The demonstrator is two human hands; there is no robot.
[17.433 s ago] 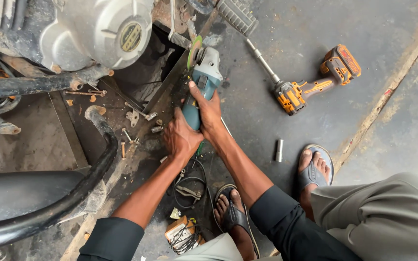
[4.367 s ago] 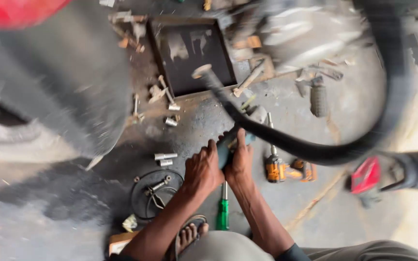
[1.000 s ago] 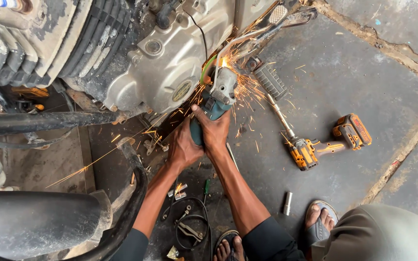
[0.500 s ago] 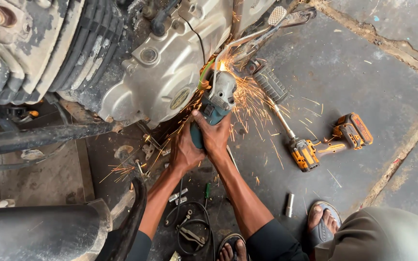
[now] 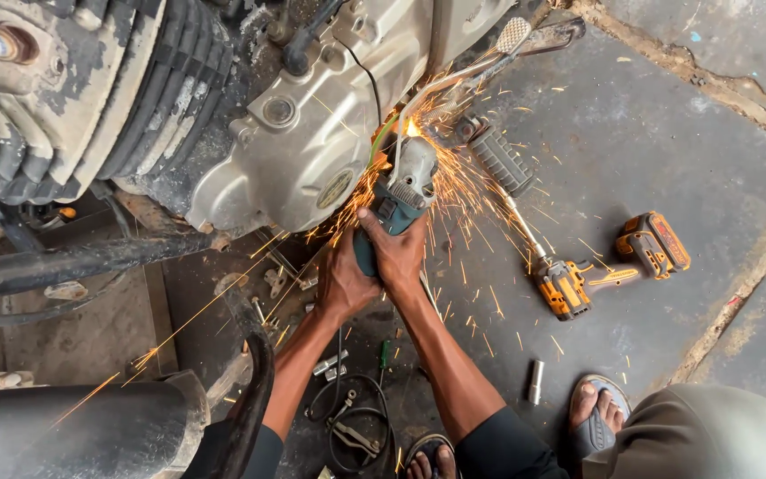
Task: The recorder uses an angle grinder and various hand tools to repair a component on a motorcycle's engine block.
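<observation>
Both hands gripped the grinder (image 5: 398, 197): left hand (image 5: 344, 282) clenched round the rear of its body, right hand (image 5: 398, 255) wrapped round it just ahead, fingers closed. The grinder sat under the engine (image 5: 312, 133), near the top middle of the floor (image 5: 667, 133), disc end at a thin metal rod (image 5: 454, 75) beside the footpeg (image 5: 500, 162). Sparks (image 5: 454, 191) sprayed both ways, so cutting looked underway, not finished; the rod seemed in one piece, though glare hid the contact point. The disc itself was not visible, and how deep the cut went could not be told. A drill (image 5: 609, 264) lay on the floor to the right, well apart, and a socket (image 5: 535, 382) near a sandalled foot (image 5: 597, 417). Small loose parts by the forearms were too cluttered to identify; the engine was cut off at the top edge.
</observation>
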